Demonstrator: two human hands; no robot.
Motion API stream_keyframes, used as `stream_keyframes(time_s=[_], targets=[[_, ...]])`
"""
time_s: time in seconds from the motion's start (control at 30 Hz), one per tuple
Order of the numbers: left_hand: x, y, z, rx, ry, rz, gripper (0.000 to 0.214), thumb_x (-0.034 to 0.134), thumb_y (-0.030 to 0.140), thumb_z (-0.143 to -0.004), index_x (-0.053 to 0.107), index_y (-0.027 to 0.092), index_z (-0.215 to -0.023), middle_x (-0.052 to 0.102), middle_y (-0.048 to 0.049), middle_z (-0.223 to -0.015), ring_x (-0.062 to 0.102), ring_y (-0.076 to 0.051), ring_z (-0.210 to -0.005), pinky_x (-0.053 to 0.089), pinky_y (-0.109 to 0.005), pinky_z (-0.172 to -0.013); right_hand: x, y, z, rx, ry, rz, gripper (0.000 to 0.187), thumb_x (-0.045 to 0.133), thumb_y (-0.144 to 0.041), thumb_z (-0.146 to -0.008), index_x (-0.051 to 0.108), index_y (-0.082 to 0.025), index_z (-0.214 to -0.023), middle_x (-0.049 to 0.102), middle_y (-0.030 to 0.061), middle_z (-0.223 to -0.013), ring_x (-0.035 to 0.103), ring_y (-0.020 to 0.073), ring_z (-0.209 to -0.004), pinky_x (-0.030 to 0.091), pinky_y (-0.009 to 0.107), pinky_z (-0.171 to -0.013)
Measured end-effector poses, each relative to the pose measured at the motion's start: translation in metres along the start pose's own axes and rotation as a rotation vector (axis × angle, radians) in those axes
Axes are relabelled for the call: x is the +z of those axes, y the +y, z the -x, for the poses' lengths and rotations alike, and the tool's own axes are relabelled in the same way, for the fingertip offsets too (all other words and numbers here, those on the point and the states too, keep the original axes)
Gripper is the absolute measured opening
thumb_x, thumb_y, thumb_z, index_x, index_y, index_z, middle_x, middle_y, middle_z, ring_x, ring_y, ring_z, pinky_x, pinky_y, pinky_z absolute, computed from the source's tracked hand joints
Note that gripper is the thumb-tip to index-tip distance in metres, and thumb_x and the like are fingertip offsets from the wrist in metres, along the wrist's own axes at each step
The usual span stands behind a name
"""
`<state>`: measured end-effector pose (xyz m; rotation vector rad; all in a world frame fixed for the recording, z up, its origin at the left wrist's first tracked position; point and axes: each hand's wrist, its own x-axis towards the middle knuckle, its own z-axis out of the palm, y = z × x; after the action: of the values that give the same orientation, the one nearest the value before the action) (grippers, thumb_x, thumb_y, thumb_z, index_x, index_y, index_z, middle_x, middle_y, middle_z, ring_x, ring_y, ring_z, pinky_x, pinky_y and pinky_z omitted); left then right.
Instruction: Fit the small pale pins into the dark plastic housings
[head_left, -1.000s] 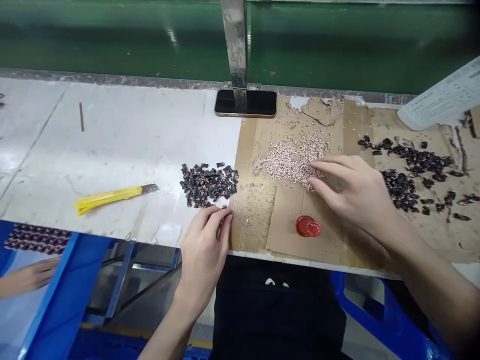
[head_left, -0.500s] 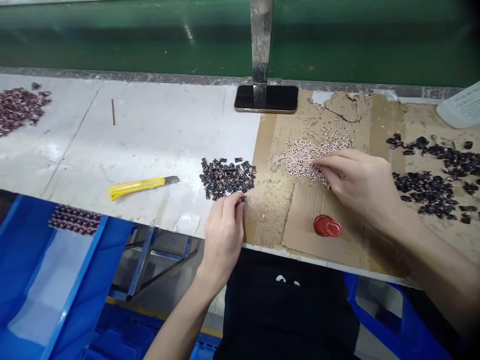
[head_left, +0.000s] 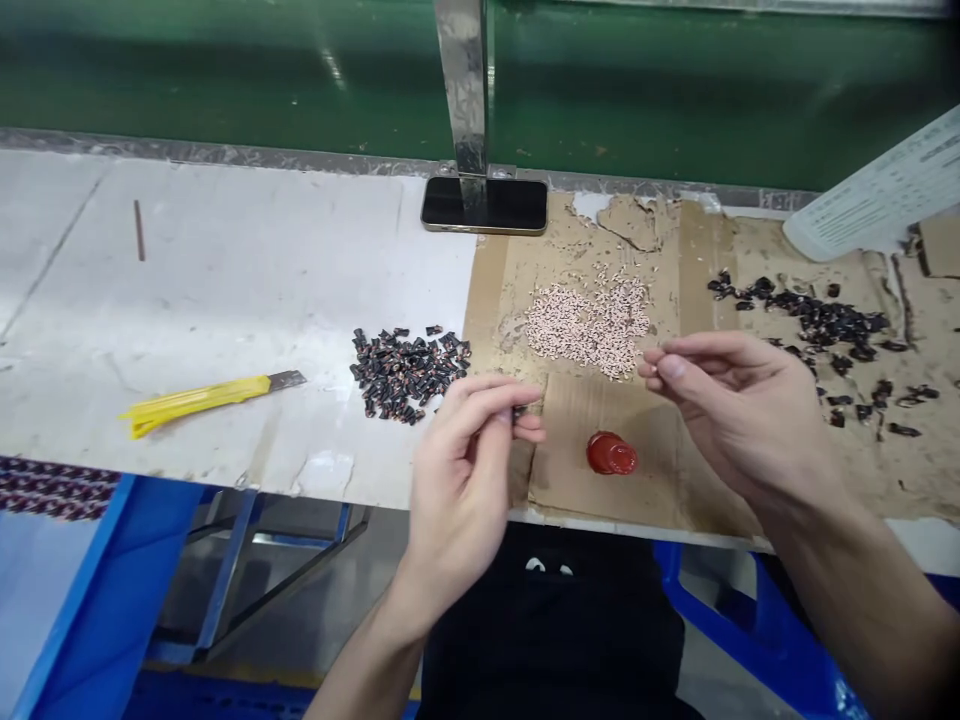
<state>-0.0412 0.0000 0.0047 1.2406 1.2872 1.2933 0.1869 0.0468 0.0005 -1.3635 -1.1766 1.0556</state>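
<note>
My left hand (head_left: 465, 470) is raised at the bench edge, thumb and fingers closed on a small black piece that barely shows at the fingertips. Just behind it lies a pile of similar small black pieces (head_left: 401, 372) with copper-coloured spots. To the right, my right hand (head_left: 750, 420) pinches a tiny pale pink piece, mostly hidden by the fingers. Many such tiny pink pieces (head_left: 589, 325) are heaped on the cardboard beyond my hands. Between my hands a glossy red blob of paste (head_left: 609, 453) sits on a cardboard square (head_left: 570, 480).
A yellow cutter knife (head_left: 202, 400) and a thin brown stick (head_left: 139, 230) lie left. A phone (head_left: 484, 205) rests by the metal post (head_left: 466, 90). More black pieces (head_left: 832, 320) and a translucent container (head_left: 870, 195) are right. A blue bin (head_left: 112, 570) stands below left.
My left hand has lifted off the black pile with a piece. My right hand has drawn back from the pink heap. The whole view has shifted right.
</note>
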Motion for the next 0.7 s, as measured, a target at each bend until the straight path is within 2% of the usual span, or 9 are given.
stream_keyframes(time_s=[0.1, 0.23, 0.57, 0.7], targets=[[0.023, 0.006, -0.003, 0.045, -0.093, 0.039, 0.027, 0.049, 0.011, -0.108, 0.074, 0.020, -0.116, 0.069, -0.0051, -0.118, 0.076, -0.008, -0.087, 0.065, -0.020, -0.086, -0.001, -0.006, 0.016, 0.172, -0.085, -0.234, 0.016, 0.092, -0.031, -0.077, 0.081, -0.031, -0.088, 0.082, -0.0042, -0.083, 0.077, 0.0111, -0.071, 0.066, 0.020, -0.067], [0.041, 0.010, -0.004, 0.103, -0.188, 0.048, 0.024, 0.050, 0.012, -0.108, 0.071, 0.019, -0.117, 0.070, -0.0060, -0.118, 0.076, -0.009, -0.087, 0.067, -0.022, -0.085, 0.001, -0.012, 0.023, 0.254, -0.213, -0.365, 0.018, 0.091, -0.030, -0.079, 0.080, -0.033, -0.093, 0.080, -0.0054, -0.082, 0.074, 0.0081, -0.066, 0.063, 0.016, -0.063], [0.034, 0.013, -0.004, 0.200, -0.273, -0.032, 0.024, 0.053, 0.007, -0.106, 0.070, 0.018, -0.118, 0.071, -0.0063, -0.117, 0.076, -0.008, -0.084, 0.067, -0.021, -0.083, -0.005, -0.011, 0.020, 0.156, -0.347, -0.338, 0.032, 0.086, -0.018, -0.083, 0.072, -0.031, -0.108, 0.075, -0.0031, -0.097, 0.073, 0.0097, -0.069, 0.067, 0.021, -0.067], [0.033, 0.014, -0.004, 0.358, -0.308, -0.163, 0.023, 0.055, 0.003, -0.103, 0.070, 0.016, -0.116, 0.073, -0.0085, -0.117, 0.074, -0.014, -0.105, 0.064, -0.027, -0.098, -0.002, -0.020, 0.017, 0.142, -0.388, -0.316, 0.038, 0.086, -0.012, -0.080, 0.070, -0.031, -0.109, 0.074, -0.0028, -0.098, 0.076, 0.0110, -0.071, 0.067, 0.020, -0.066]])
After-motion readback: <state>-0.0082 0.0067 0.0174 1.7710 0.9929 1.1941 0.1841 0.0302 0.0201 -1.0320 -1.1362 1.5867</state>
